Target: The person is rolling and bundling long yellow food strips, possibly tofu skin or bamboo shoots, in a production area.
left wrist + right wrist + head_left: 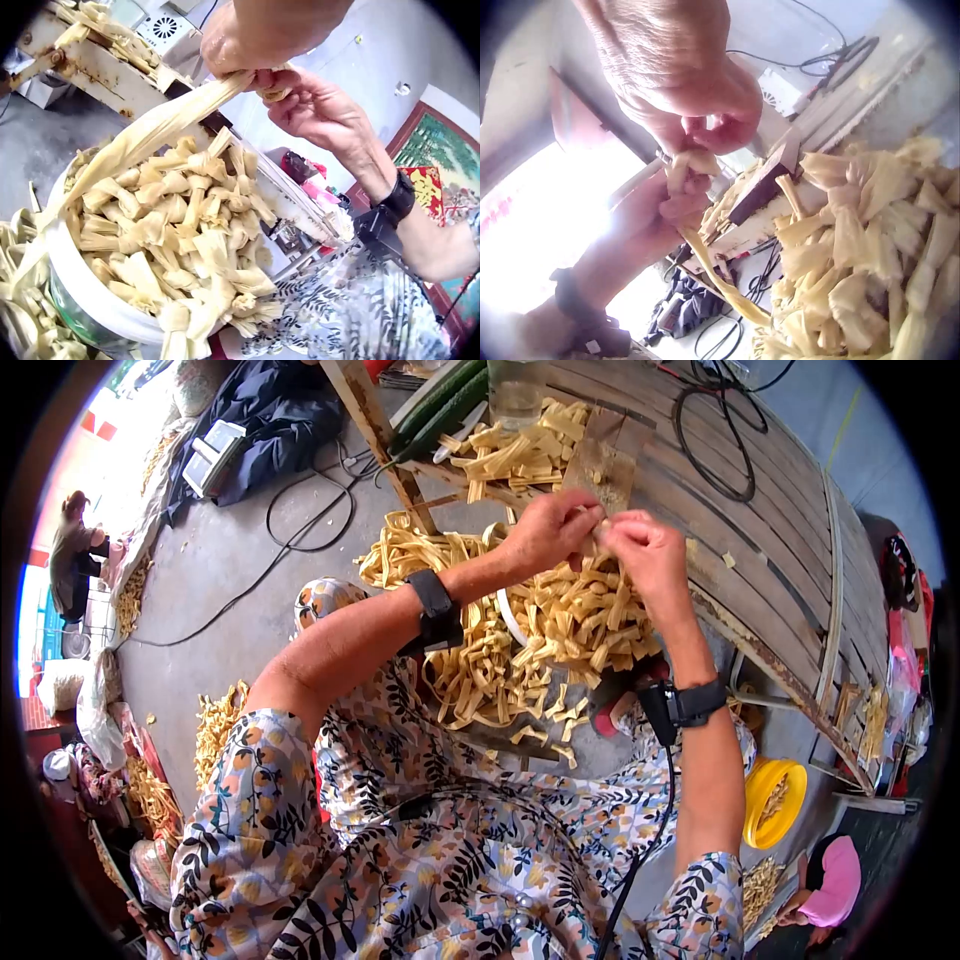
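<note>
Strip point(150, 135) pinched between your left hand point(550, 535) and right hand point(652, 552), its tail over the bucket's point(82, 277) left rim, is probably light, pliable and easily torn, so hold its full width, not one edge.

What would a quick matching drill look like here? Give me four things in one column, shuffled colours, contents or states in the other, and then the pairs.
Things:
1. Long strip
2. White-rimmed tub
3. Bucket
4. Long vegetables

Descriptions:
A. Bright yellow, at the person's right
B. Dark green, lying side by side
C. Held by the left hand and right hand
D. Heaped with knotted pieces

Right pairs: 1-C, 2-D, 3-A, 4-B
</note>
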### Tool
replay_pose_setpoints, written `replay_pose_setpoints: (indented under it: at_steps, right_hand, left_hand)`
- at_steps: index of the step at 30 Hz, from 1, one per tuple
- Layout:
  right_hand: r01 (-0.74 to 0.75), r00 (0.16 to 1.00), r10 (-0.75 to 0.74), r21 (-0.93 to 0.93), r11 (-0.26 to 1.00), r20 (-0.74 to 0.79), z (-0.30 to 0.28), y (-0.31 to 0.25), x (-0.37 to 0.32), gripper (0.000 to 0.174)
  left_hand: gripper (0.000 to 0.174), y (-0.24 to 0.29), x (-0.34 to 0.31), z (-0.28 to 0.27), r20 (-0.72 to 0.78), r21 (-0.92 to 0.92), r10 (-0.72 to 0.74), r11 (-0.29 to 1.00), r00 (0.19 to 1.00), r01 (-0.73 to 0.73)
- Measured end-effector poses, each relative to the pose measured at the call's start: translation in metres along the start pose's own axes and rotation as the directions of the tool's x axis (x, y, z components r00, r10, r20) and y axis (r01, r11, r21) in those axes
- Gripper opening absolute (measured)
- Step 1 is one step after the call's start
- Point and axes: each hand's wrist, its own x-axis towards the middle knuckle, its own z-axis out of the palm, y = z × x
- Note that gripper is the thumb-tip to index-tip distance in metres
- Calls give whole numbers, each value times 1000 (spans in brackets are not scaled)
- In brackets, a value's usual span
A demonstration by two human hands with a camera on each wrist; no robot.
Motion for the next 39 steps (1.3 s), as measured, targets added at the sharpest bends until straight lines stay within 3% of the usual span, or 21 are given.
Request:
replay_pose_setpoints:
  at_steps: [2, 4, 6, 10, 14, 15, 19, 22, 25, 26, 28, 31, 34, 39]
  right_hand:
    - [-67, 981, 110, 248, 966, -163, -4, 2, 7, 8]
    - [-134, 940, 262, 472, 871, -216, -14, 1, 14, 5]
    - [-151, 921, 330, 588, 795, -209, -24, 1, 15, 8]
    - [-293, 928, 351, 333, 896, -128, -23, -10, 4, 12]
    - [-167, 973, 186, 144, 975, -134, -20, 9, 8, 14]
    - [-110, 962, 156, 206, 972, -223, -19, 5, 7, 15]
    - [-80, 932, 190, 335, 939, -310, -24, 3, 8, 16]
    - [-87, 946, 192, 364, 927, -261, -27, 7, 8, 24]
    - [-195, 972, 229, 358, 913, -54, -29, -4, 3, 35]
    - [-294, 955, 291, 319, 901, 57, -27, -5, 0, 44]
    - [-306, 949, 270, 259, 916, 165, -13, -9, -4, 34]
    - [-215, 973, 162, 384, 898, 166, 5, -2, -2, 22]
    - [-151, 986, 168, 525, 838, 15, 11, 0, -1, 14]
    - [-226, 965, 260, 589, 776, 28, -11, -5, 1, 9]
  left_hand:
    - [21, 4, -2, 1, 42, -199, -47, 979, 998, 54]
    - [23, 5, -2, 7, 60, -324, -57, 943, 997, 73]
    - [24, 5, 0, 12, 52, -269, -20, 962, 998, 34]
    - [24, -6, -3, 3, 78, -60, 77, 996, 994, -72]
    - [17, -12, -6, 3, 79, 131, 117, 983, 990, -127]
    - [16, -10, -5, -2, 105, 167, 114, 977, 988, -130]
    - [20, -2, -6, -4, 118, 236, 105, 963, 988, -130]
    - [19, -5, -8, -4, 89, 239, 137, 959, 987, -155]
    - [18, -7, -10, -6, 75, 209, 149, 965, 986, -162]
    - [18, -7, -9, -7, 76, 197, 147, 967, 986, -160]
    - [19, -7, -9, -8, 78, 203, 151, 965, 985, -164]
    - [20, -2, -9, -4, 78, 184, 130, 973, 988, -143]
    - [20, -4, -8, -8, 110, 171, 135, 973, 985, -152]
    - [24, 4, -8, -19, 173, 94, 54, 993, 983, -71]
